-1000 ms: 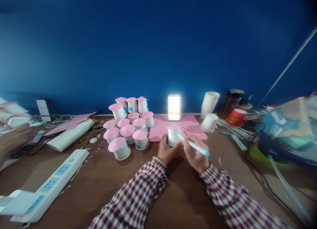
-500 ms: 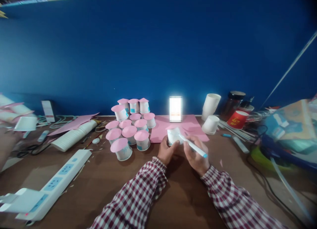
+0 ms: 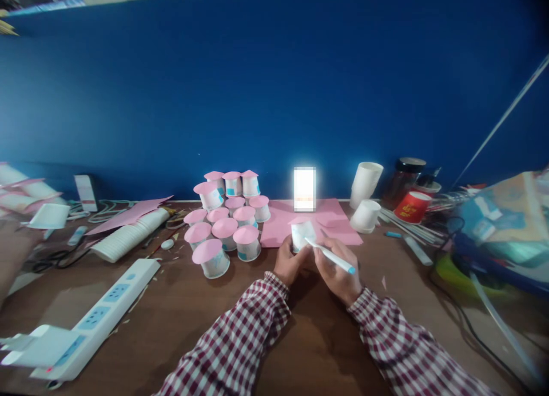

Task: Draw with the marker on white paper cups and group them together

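Note:
My left hand (image 3: 290,260) is closed around a small white paper cup (image 3: 302,234) with faint blue marks on its side. Between the fingers of my right hand (image 3: 341,270) is a white marker pen (image 3: 333,255) with a blue end; its tip meets or nearly meets the cup's wall. Pink paper sheets (image 3: 271,224) lie just beyond both hands. To the left stand several paper cups with pink paper cone tops (image 3: 209,252), some with blue patches. A bright pixelated rectangle (image 3: 305,189) covers something above the pink sheets.
A white power strip (image 3: 103,316) lies front left, a stack of nested paper cups (image 3: 131,234) behind it. White cups (image 3: 366,215), a red cup (image 3: 412,206) and a dark-lidded jar (image 3: 405,179) stand at right, beside a bag-filled basket (image 3: 493,259). Another person's blurred hand (image 3: 17,247) shows far left.
The pen has shifted slightly left and lower across the cup's side, with my right hand following. My left hand keeps its hold. At far left, the other person's white cup has moved slightly right.

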### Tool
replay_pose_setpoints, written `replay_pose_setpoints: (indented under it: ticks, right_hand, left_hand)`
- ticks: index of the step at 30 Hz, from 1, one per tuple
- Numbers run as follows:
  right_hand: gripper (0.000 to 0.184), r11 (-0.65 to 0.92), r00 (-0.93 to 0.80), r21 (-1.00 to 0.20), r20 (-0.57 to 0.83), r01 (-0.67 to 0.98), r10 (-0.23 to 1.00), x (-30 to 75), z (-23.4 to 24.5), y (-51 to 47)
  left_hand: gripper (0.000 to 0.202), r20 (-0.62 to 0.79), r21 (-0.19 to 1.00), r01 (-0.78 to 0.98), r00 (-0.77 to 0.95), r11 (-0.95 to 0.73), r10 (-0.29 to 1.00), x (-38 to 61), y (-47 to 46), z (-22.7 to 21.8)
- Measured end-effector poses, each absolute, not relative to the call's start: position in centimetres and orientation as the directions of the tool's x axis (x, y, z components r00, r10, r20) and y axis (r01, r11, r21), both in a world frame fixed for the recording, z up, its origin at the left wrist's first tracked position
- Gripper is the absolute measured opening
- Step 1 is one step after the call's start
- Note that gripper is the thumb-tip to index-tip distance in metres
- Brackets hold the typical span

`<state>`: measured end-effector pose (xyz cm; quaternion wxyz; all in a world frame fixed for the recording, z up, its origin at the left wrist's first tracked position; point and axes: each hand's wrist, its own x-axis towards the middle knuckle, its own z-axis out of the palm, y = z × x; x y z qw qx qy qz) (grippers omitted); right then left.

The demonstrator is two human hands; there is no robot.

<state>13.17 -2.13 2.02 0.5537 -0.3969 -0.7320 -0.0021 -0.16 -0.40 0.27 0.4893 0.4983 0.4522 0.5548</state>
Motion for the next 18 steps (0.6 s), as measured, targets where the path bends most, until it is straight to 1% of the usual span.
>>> replay_pose_setpoints:
  ticks: [7,13,18]
  right_hand:
    - [0.009,0.675,-0.051,-0.425,0.824,0.603,0.565,13.27,1.93,-2.03]
    - [0.008,0.67,-0.051,-0.417,0.826,0.615,0.561,13.32,2.08,-2.05]
    - [0.008,0.673,-0.053,-0.417,0.826,0.611,0.561,13.36,2.03,-1.92]
  left_hand:
    - [0.044,0.097,0.993,-0.06,-0.016,-0.098,0.995,-0.12,-0.47,0.31]
    - [0.043,0.157,0.988,0.009,-0.001,-0.157,0.988,-0.23,-0.28,-0.08]
    - [0.043,0.158,0.987,0.023,0.004,-0.158,0.987,-0.18,-0.33,-0.09]
